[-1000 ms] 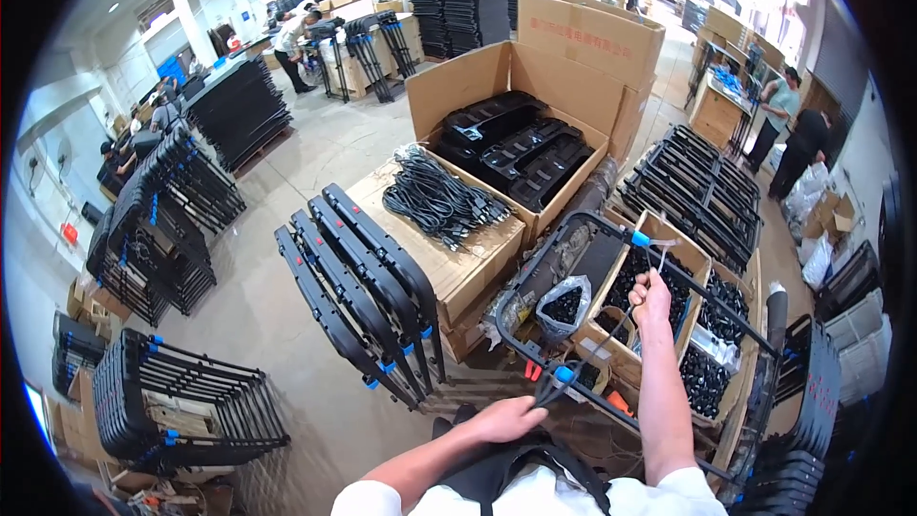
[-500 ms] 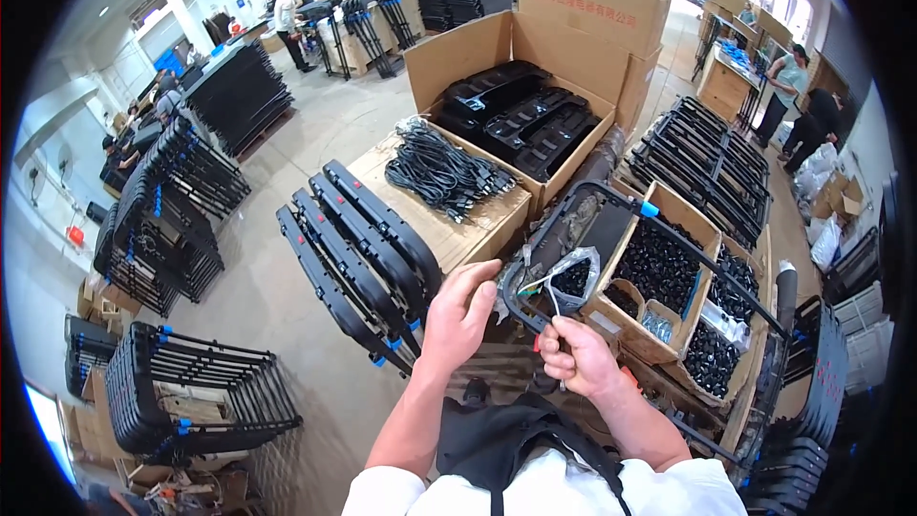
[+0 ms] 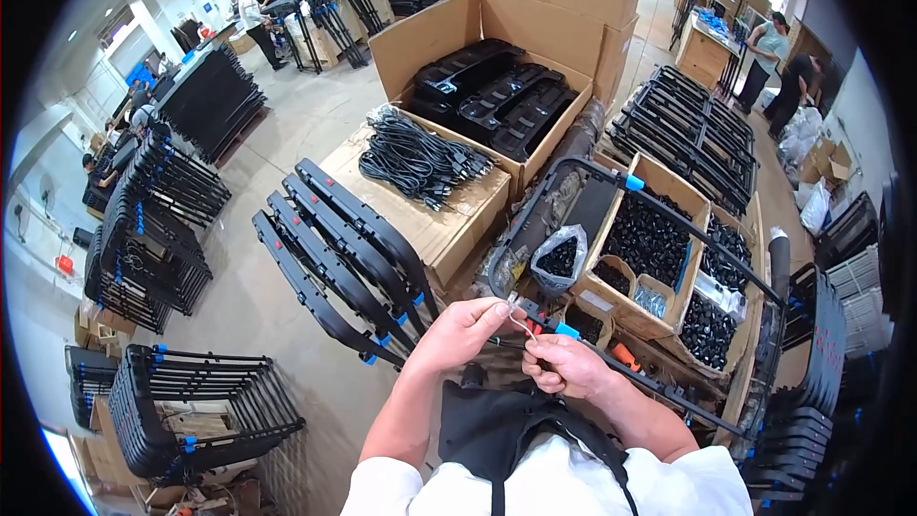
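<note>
Between my hands runs a thin pale wire (image 3: 522, 321), in front of a black tubular frame (image 3: 690, 226) with blue fittings. My left hand (image 3: 449, 334) pinches the wire's upper end between thumb and fingertips. A small whitish piece shows at that end, too small to make out. My right hand (image 3: 570, 366) is closed round the lower part of the wire, its fingers curled in. Just beyond the hands, a clear plastic bag (image 3: 560, 261) of small black parts rests inside the frame.
Wooden bins (image 3: 642, 323) of small black parts stand at the right. Ahead are a pile of black cables (image 3: 417, 158) on a carton and an open cardboard box (image 3: 427, 24) of black mouldings. Black curved frame parts (image 3: 330, 263) stand left of my hands. Other people work farther off.
My left hand, fingers loosely apart before, has closed on the wire's end. My right hand has come slightly lower and left. The view has shifted, so the surroundings sit higher and further left.
</note>
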Action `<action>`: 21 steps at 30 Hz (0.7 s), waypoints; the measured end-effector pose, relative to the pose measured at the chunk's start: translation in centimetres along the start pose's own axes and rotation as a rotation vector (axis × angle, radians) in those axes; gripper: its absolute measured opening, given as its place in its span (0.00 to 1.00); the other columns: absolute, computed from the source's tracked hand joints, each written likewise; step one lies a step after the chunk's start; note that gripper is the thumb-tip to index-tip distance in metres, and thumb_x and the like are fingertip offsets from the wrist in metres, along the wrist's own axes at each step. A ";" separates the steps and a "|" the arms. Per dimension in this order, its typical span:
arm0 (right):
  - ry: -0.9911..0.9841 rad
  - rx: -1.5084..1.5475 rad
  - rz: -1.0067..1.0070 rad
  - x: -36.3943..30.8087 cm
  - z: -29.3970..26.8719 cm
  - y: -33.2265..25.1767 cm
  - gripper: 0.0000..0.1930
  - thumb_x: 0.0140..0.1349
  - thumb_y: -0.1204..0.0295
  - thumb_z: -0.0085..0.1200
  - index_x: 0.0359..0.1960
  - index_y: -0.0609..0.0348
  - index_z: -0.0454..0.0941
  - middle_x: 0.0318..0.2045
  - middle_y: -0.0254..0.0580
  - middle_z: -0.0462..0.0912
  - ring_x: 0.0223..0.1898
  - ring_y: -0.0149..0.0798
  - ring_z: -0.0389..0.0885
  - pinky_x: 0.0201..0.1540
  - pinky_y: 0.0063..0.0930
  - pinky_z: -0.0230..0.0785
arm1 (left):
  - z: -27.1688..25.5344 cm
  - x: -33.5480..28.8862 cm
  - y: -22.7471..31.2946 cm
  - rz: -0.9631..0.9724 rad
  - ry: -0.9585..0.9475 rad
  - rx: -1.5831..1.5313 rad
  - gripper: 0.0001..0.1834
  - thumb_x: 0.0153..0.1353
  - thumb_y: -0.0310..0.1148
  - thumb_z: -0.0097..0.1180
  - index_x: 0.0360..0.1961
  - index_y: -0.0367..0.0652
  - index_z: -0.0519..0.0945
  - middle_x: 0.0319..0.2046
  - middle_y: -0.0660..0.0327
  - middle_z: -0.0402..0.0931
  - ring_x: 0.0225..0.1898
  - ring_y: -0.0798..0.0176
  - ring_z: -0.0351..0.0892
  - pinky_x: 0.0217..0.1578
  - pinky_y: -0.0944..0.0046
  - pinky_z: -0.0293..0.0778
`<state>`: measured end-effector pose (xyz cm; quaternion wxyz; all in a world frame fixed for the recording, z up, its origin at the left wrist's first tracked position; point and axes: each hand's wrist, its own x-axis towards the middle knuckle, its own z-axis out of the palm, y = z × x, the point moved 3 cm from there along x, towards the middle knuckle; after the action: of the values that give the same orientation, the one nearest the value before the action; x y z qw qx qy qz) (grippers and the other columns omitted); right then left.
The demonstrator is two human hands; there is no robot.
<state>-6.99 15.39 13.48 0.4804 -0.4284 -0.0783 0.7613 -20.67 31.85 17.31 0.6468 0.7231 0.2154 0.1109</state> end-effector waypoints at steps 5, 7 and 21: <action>0.011 -0.008 0.030 0.7 -0.8 0.5 0.13 0.80 0.63 0.49 0.35 0.55 0.73 0.30 0.33 0.76 0.17 0.20 0.62 0.18 0.16 0.49 | 0.9 0.0 -1.2 0.110 -0.052 -0.104 0.16 0.80 0.36 0.51 0.53 0.35 0.85 0.45 0.61 0.87 0.47 0.69 0.85 0.51 0.62 0.80; -0.013 0.004 0.030 1.3 -1.2 0.8 0.12 0.79 0.63 0.51 0.36 0.55 0.73 0.30 0.33 0.76 0.19 0.21 0.65 0.19 0.17 0.53 | 1.0 0.1 -2.6 0.041 -0.038 -0.189 0.15 0.80 0.34 0.51 0.52 0.34 0.84 0.46 0.59 0.87 0.47 0.69 0.84 0.52 0.63 0.80; 0.133 -0.013 -0.166 10.5 -9.8 11.5 0.13 0.73 0.66 0.62 0.46 0.61 0.74 0.32 0.39 0.80 0.33 0.34 0.82 0.38 0.31 0.79 | 0.9 5.6 -19.0 -0.256 0.551 -0.671 0.13 0.79 0.39 0.52 0.45 0.40 0.80 0.26 0.66 0.79 0.28 0.68 0.83 0.30 0.69 0.76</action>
<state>-9.31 14.85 -4.76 0.5432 -0.4734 -0.0865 0.6880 -18.52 34.94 -2.19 0.7723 0.3845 0.4195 0.2822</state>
